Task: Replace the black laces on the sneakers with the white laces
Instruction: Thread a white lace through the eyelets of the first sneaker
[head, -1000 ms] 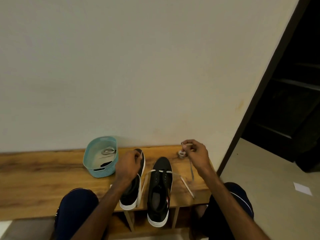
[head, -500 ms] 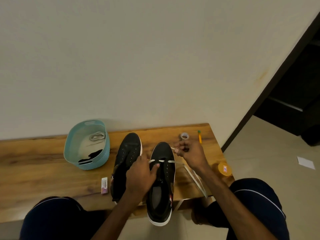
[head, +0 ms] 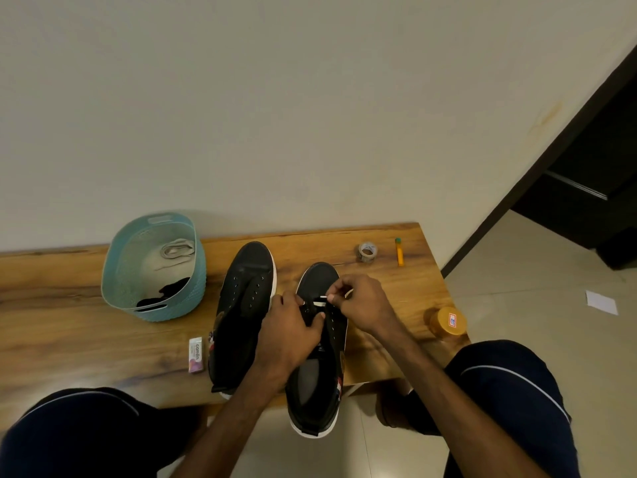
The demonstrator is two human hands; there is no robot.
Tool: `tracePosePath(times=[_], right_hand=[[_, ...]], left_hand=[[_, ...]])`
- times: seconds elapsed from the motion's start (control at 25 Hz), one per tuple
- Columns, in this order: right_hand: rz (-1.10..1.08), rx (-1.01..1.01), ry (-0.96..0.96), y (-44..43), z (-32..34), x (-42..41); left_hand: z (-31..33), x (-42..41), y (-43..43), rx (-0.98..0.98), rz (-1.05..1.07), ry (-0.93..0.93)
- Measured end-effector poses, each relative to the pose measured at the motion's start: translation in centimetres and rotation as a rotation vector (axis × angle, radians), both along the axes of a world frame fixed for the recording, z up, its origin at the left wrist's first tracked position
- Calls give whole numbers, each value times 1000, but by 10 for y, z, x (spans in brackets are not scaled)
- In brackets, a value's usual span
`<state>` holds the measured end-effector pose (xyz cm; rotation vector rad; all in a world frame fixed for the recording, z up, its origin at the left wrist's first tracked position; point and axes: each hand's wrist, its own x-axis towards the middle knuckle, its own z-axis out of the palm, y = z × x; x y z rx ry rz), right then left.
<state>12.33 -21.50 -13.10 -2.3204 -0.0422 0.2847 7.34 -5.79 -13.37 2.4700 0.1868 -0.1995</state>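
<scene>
- A teal basket point(head: 201, 270) on the worktop point(head: 69, 326) holds a pale coiled lace point(head: 177, 251) and black laces point(head: 172, 291); a tape roll point(head: 367, 251), yellow pen point(head: 399, 251) and orange jar point(head: 448, 322) lie to the right.
- The eraser point(head: 195, 354) reads "camlin".
- The left hand point(head: 289, 332) grips the nearer sneaker point(head: 317, 384) by its eyelets. The right hand point(head: 362, 305) pinches the white lace point(head: 320, 300) there, and both hands hide its front. The other sneaker point(head: 244, 305) lies alongside.

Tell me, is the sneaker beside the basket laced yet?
No, the sneaker beside the basket shows only bare eyelets, with no lace threaded.

left sneaker point(head: 241, 305): unlaced, flat | right sneaker point(head: 317, 384): white lace point(head: 320, 299) at toe eyelets (heel overhanging)
</scene>
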Motion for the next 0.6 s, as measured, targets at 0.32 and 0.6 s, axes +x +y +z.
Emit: tracePosePath(times=[0.32, 0.6], right_hand=[[7, -6, 67, 11, -4, -9], [46, 73, 18, 28, -5, -13]], left_hand=[[4, -6, 5, -148, 110, 8], [-6, -4, 22, -446, 200, 127]])
